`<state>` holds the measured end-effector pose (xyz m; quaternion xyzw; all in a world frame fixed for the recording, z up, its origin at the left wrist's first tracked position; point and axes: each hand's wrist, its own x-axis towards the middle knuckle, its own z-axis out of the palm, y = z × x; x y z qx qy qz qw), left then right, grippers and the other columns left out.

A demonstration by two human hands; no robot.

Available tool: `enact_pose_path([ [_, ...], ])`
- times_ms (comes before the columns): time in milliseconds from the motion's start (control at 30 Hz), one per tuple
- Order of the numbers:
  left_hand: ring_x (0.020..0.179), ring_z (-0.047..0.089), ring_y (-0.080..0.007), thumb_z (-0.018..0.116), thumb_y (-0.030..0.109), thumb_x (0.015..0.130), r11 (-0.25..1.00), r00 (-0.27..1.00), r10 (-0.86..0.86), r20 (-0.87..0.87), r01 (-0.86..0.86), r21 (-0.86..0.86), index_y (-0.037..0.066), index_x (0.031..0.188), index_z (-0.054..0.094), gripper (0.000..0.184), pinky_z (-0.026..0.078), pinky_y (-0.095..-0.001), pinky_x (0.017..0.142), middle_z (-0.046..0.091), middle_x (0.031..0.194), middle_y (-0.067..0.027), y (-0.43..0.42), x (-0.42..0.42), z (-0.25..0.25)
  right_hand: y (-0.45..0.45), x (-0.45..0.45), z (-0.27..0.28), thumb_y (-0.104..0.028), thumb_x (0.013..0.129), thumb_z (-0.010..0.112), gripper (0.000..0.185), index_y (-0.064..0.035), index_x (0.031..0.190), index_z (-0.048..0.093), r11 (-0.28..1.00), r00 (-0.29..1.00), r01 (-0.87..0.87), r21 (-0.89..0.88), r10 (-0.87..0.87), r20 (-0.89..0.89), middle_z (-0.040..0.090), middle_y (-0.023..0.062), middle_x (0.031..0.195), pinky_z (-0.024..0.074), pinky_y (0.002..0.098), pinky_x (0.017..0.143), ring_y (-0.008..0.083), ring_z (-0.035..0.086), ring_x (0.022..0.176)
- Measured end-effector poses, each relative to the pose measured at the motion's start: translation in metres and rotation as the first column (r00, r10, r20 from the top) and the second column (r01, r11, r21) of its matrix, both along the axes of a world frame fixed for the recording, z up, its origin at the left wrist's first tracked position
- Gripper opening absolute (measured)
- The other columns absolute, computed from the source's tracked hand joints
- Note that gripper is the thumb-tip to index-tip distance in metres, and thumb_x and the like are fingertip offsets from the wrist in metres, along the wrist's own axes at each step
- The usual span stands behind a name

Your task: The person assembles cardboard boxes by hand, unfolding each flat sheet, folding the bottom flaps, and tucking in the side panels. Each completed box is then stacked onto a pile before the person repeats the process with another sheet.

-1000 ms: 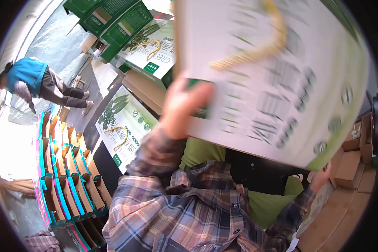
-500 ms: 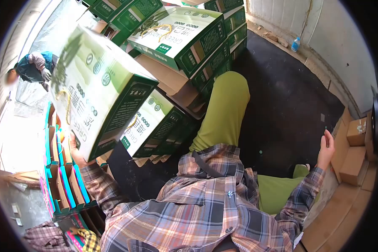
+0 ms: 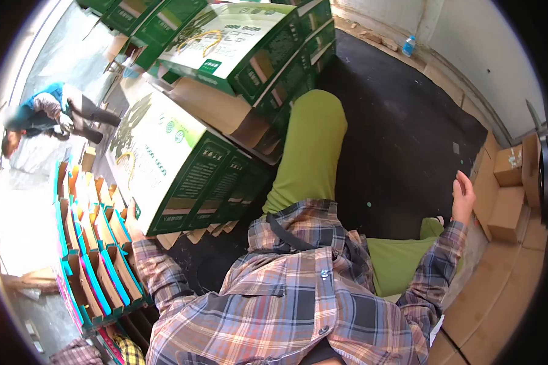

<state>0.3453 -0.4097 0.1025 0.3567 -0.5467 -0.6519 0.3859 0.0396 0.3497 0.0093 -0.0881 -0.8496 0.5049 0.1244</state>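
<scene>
A green and white printed carton (image 3: 158, 146) sits tilted at the near end of a row of like cartons, its white face up. My left hand (image 3: 134, 220) is at its lower left edge, gripping that side; some fingers are hidden by the carton. Out to the right, my right hand (image 3: 463, 198) is held away from the cartons with nothing in it. Its fingers are stretched, slightly bent, near the brown cardboard boxes (image 3: 508, 214). Another green and white carton (image 3: 225, 45) lies on the stack beyond.
Open blue-edged cardboard trays (image 3: 94, 264) stand at my left. A bending co-worker (image 3: 49, 109) is beyond them, at the far left. A black mat (image 3: 396, 134) covers the floor at right, with a blue bottle (image 3: 409, 46) by the wall.
The carton in my left hand has come down and right, level against the row. My right hand has barely moved. The co-worker has moved into fuller view, and the view has shifted slightly.
</scene>
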Motion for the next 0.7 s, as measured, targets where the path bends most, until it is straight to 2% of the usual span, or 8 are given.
enact_pose_path([
  [300, 0.102, 0.058, -0.0236, 0.047, 0.036, 0.093, 0.946, 0.86, 0.14, 0.49, 0.03, -0.324, -0.002, 0.126, 0.048, 0.051, 0.044, -0.0367, 0.093, 0.06, 0.112, -0.0103, -0.092, 0.049, -0.029, -0.004, 0.009, 0.016, -0.008, 0.085, 0.061, 0.029, -0.0012, 0.113, 0.062, 0.998, 0.994, -0.001, -0.067, -0.006, -0.106, 0.065, 0.0092, 0.108, 0.0463, 0.0279, 0.087, 0.0155, 0.06, 0.097],
  [333, 0.106, 0.055, -0.0269, 0.048, 0.033, 0.093, 0.789, 0.172, 0.275, 0.946, 0.522, -0.324, -0.002, 0.126, 0.049, 0.048, 0.042, -0.0383, 0.094, 0.059, 0.118, -0.0141, -0.027, 0.015, 0.047, -0.004, 0.013, 0.021, -0.008, 0.085, 0.061, 0.028, -0.0015, 0.112, 0.063, 0.997, 0.989, 0.026, -0.078, -0.037, -0.144, 0.065, 0.0092, 0.106, 0.0464, 0.0279, 0.087, 0.0156, 0.061, 0.097],
  [367, 0.098, 0.058, -0.0301, 0.056, 0.033, 0.091, 0.534, 0.629, 0.457, 0.629, 0.372, -0.76, -0.009, 0.106, 0.059, 0.045, 0.045, -0.0362, 0.089, 0.061, 0.104, -0.0222, 0.008, 0.004, 0.046, 0.0, 0.019, 0.03, -0.008, 0.084, 0.062, 0.027, -0.0018, 0.111, 0.063, 0.998, 0.988, 0.069, -0.003, -0.069, -0.138, 0.066, 0.0093, 0.105, 0.0466, 0.0281, 0.086, 0.0155, 0.061, 0.096],
  [400, 0.098, 0.058, -0.0292, 0.061, 0.027, 0.089, 0.033, 0.393, 0.902, 0.177, 0.346, -0.938, -0.008, 0.107, 0.059, 0.039, 0.048, -0.0348, 0.085, 0.061, 0.1, -0.0217, 0.027, -0.014, 0.056, 0.008, 0.026, 0.035, -0.008, 0.083, 0.063, 0.027, -0.002, 0.109, 0.064, 0.995, 0.978, 0.1, -0.023, -0.102, -0.18, 0.066, 0.0094, 0.104, 0.0466, 0.0282, 0.087, 0.0155, 0.061, 0.096],
  [467, 0.1, 0.058, -0.0254, 0.061, 0.017, 0.089, -0.237, 0.845, 0.532, 0.047, 0.202, -0.95, -0.006, 0.116, 0.055, 0.035, 0.05, -0.0334, 0.083, 0.059, 0.108, -0.0184, 0.046, -0.051, 0.083, 0.023, 0.047, 0.048, -0.008, 0.083, 0.063, 0.024, -0.0023, 0.106, 0.065, 0.972, 0.946, 0.232, -0.05, -0.237, -0.223, 0.067, 0.009, 0.1, 0.0474, 0.0289, 0.084, 0.0159, 0.062, 0.094],
  [567, 0.104, 0.057, -0.0252, 0.059, 0.01, 0.089, 0.454, 0.994, 0.039, 0.099, 0.07, -0.888, -0.003, 0.112, 0.061, 0.027, 0.05, -0.0345, 0.085, 0.058, 0.116, -0.0162, 0.112, -0.125, 0.086, 0.063, 0.097, 0.041, -0.008, 0.082, 0.064, 0.024, -0.0018, 0.105, 0.065, 0.911, 0.867, 0.405, -0.078, -0.41, -0.283, 0.068, 0.0088, 0.098, 0.0478, 0.0289, 0.084, 0.0155, 0.062, 0.092],
  [600, 0.106, 0.055, -0.0231, 0.057, 0.007, 0.089, -0.232, 0.976, 0.09, 0.2, 0.216, -0.949, -0.001, 0.119, 0.057, 0.03, 0.049, -0.0326, 0.087, 0.055, 0.119, -0.0144, 0.111, -0.144, 0.094, 0.077, 0.12, 0.028, -0.009, 0.083, 0.063, 0.023, -0.0014, 0.104, 0.065, 0.861, 0.83, 0.5, -0.097, -0.508, -0.232, 0.068, 0.0087, 0.098, 0.0482, 0.0287, 0.083, 0.0152, 0.063, 0.091],
  [700, 0.103, 0.054, -0.0193, 0.053, 0.007, 0.093, 0.102, 0.912, -0.286, 0.296, 0.336, -0.936, 0.002, 0.123, 0.054, 0.03, 0.048, -0.0319, 0.085, 0.052, 0.123, -0.0116, 0.173, -0.21, 0.065, 0.108, 0.206, -0.036, -0.012, 0.084, 0.063, 0.02, -0.0005, 0.1, 0.066, 0.68, 0.675, 0.719, -0.142, -0.732, -0.089, 0.069, 0.0087, 0.091, 0.049, 0.0278, 0.079, 0.0136, 0.064, 0.085],
])
